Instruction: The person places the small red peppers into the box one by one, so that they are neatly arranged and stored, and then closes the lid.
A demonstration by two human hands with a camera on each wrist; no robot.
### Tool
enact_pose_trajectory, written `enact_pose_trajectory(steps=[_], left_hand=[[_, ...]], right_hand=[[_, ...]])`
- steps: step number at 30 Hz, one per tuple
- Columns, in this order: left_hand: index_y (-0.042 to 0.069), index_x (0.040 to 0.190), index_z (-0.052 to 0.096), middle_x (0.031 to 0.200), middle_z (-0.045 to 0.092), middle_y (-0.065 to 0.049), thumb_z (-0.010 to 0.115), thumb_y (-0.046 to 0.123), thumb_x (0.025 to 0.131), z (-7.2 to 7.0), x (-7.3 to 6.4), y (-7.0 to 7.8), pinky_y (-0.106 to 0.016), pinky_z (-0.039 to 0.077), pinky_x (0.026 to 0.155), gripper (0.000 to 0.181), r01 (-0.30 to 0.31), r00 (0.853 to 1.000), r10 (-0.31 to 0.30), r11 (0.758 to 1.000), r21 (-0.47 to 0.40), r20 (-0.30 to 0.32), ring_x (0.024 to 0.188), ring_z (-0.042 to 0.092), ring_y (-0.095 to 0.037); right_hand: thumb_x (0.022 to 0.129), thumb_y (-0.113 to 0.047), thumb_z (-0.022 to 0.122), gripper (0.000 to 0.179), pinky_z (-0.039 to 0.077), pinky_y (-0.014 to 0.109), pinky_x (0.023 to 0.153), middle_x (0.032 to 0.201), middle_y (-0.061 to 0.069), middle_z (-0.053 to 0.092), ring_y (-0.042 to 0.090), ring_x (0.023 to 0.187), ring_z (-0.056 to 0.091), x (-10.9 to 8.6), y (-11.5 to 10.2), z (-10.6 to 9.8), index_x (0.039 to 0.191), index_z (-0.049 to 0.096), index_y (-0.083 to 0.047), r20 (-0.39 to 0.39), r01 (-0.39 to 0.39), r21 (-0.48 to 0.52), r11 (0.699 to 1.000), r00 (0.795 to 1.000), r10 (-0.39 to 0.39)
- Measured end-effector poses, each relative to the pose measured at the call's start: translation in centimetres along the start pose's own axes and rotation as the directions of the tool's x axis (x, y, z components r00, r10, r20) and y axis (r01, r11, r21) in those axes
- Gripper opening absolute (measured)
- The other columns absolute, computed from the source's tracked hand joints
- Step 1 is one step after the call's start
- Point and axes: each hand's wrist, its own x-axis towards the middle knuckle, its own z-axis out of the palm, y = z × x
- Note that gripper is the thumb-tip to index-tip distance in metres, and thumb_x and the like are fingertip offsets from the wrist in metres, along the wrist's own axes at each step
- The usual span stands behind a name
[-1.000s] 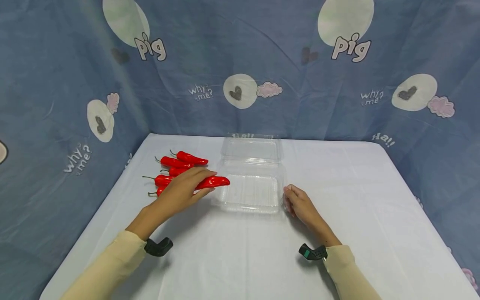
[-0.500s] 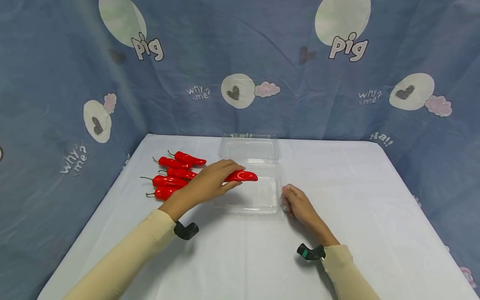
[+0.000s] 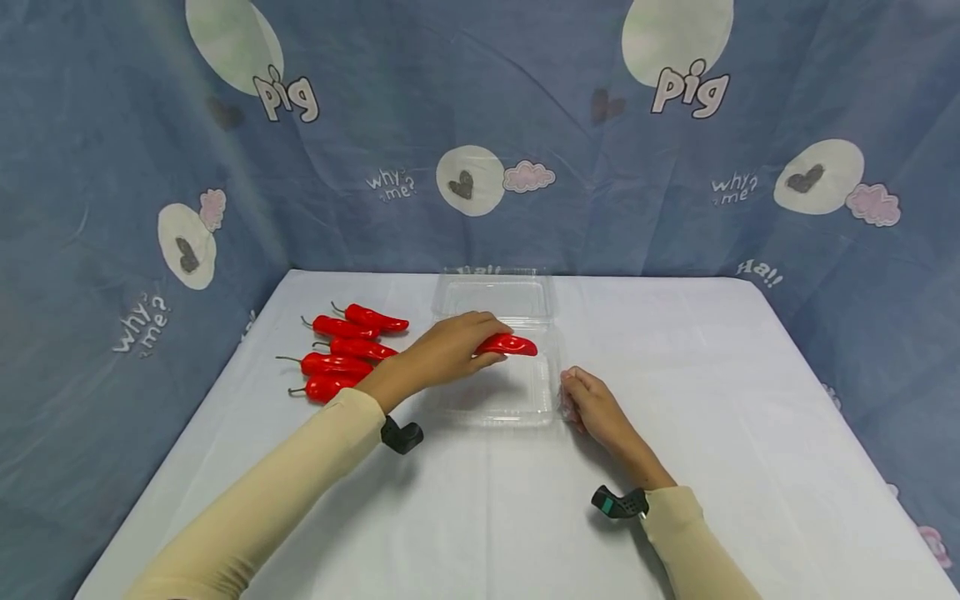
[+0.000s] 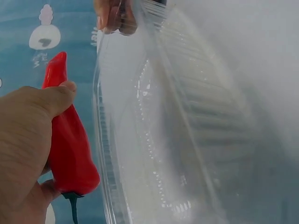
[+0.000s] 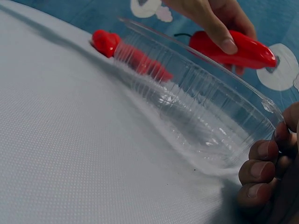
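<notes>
A shiny red chili pepper [image 3: 517,344] with a dark green stem is in my left hand [image 3: 442,354], gripped between thumb and fingers. It hangs over the tray part of a clear plastic clamshell container [image 3: 528,396], apart from it. In the right wrist view the held pepper [image 5: 240,49] is seen above the container's rim [image 5: 187,49]. My right hand [image 3: 600,412] pinches the container's right edge, its other fingers curled. The hinged lid [image 3: 491,297] lies folded back behind the tray.
Several more red peppers [image 3: 335,365] lie on the white tablecloth [image 3: 675,350] left of the container, stems mostly to the left. A blue printed curtain [image 3: 585,225] stands behind the table and along both sides.
My left hand has carried the pepper rightward from beside the pepper group to over the tray. My right hand stays at the container's edge. The head view has shifted slightly.
</notes>
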Motion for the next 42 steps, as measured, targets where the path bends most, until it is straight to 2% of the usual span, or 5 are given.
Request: enact_pose_trajectory(steps=[7, 16, 22, 30, 42], left_hand=[[0.021, 0.133, 0.062, 0.117, 0.063, 0.006, 0.069, 0.039, 0.095, 0.7, 1.6, 0.0, -0.033, 0.052, 0.090, 0.043, 0.005, 1.000, -0.005, 1.000, -0.012, 0.021, 0.101, 0.056, -0.010], [0.019, 0.129, 0.065, 0.109, 0.064, 0.005, 0.072, 0.032, 0.094, 2.0, 3.0, -0.1, -0.032, 0.052, 0.086, 0.038, -0.011, 0.998, 0.010, 1.000, 0.018, 0.062, 0.095, 0.057, -0.012], [0.018, 0.125, 0.066, 0.106, 0.064, 0.003, 0.072, 0.029, 0.095, 3.0, 3.5, 0.0, -0.032, 0.052, 0.085, 0.033, -0.016, 0.993, 0.009, 0.998, 0.062, 0.114, 0.092, 0.058, -0.013], [0.020, 0.113, 0.067, 0.099, 0.063, 0.004, 0.072, 0.033, 0.094, 4.4, 4.0, 0.3, -0.032, 0.052, 0.080, 0.023, 0.026, 0.989, -0.045, 0.991, 0.129, 0.144, 0.088, 0.060, -0.013], [0.018, 0.121, 0.064, 0.110, 0.062, 0.001, 0.072, 0.031, 0.095, 5.4, 3.9, 1.1, -0.034, 0.053, 0.089, 0.030, 0.039, 0.970, -0.089, 0.975, 0.217, 0.226, 0.100, 0.059, -0.015]], right_hand=[[0.110, -0.018, 0.037, 0.034, 0.037, 0.026, 0.046, 0.062, 0.004, 0.043, 0.015, 0.051, 0.041, 0.0, 0.1, 0.0, 0.081, 0.046, -0.002, 0.005, -0.001, -0.001, 1.000, 1.000, 0.001], [0.110, -0.028, 0.041, 0.037, 0.034, 0.026, 0.043, 0.063, 0.003, 0.042, 0.016, 0.050, 0.040, 1.6, 3.4, -0.2, 0.084, 0.047, -0.003, -0.027, 0.015, 0.013, 1.000, 1.000, -0.015], [0.109, -0.029, 0.042, 0.037, 0.033, 0.025, 0.043, 0.063, 0.002, 0.042, 0.015, 0.050, 0.039, 1.7, 3.6, -0.2, 0.084, 0.046, -0.003, -0.024, 0.019, 0.025, 1.000, 1.000, -0.018], [0.110, -0.032, 0.040, 0.039, 0.033, 0.025, 0.043, 0.062, 0.002, 0.042, 0.015, 0.050, 0.039, 1.6, 3.6, -0.3, 0.083, 0.045, -0.004, -0.025, 0.021, 0.010, 1.000, 0.999, -0.021], [0.110, -0.030, 0.040, 0.038, 0.035, 0.025, 0.043, 0.062, 0.003, 0.042, 0.015, 0.049, 0.040, 1.5, 3.5, -0.3, 0.082, 0.046, -0.004, -0.026, 0.031, 0.011, 0.999, 0.999, -0.031]])
